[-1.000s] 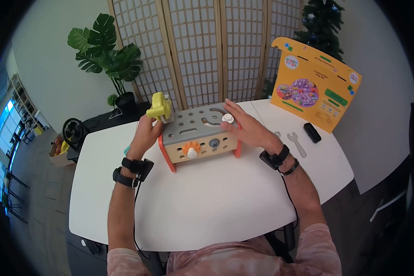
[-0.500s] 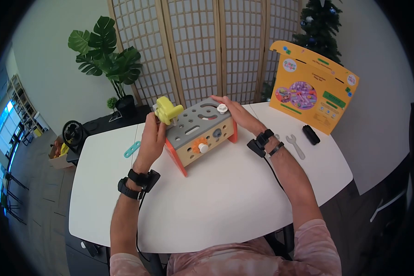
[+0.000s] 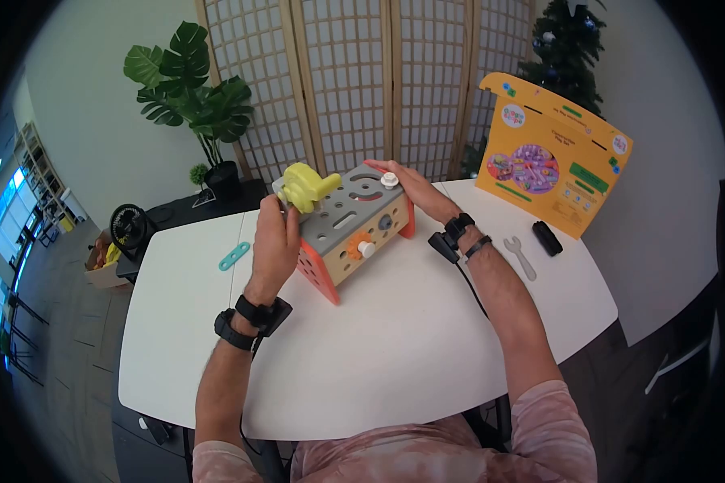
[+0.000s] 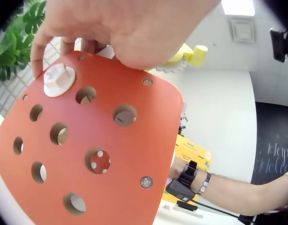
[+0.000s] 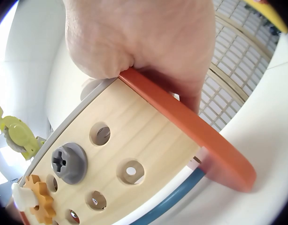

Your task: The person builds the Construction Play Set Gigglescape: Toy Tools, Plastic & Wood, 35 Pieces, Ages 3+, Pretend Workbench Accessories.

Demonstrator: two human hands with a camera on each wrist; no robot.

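A toy workbench (image 3: 345, 216) with grey top, wooden front and red end panels stands at a slant on the table. My left hand (image 3: 275, 251) grips its left end, fingers over the edge of the red panel (image 4: 120, 154) beside a white hex bolt (image 4: 59, 79). My right hand (image 3: 415, 191) holds the right end, palm against the top of the other red panel (image 5: 181, 119). A yellow-green piece (image 3: 304, 188) sits on the top's left end, a white bolt (image 3: 389, 180) on its right. The front carries an orange gear (image 5: 39, 199) and a grey screw (image 5: 69, 163).
On the white table (image 3: 362, 362), a teal strip (image 3: 234, 256) lies at left; a grey wrench (image 3: 519, 258) and a black case (image 3: 548, 239) lie at right. Behind them stands a yellow box (image 3: 552, 157). A black fan (image 3: 129, 229) is beyond the table's left edge.
Between my hands the workbench has turned, its left end coming nearer to me and rightward, its right end going back. The teal strip has come into fuller view.
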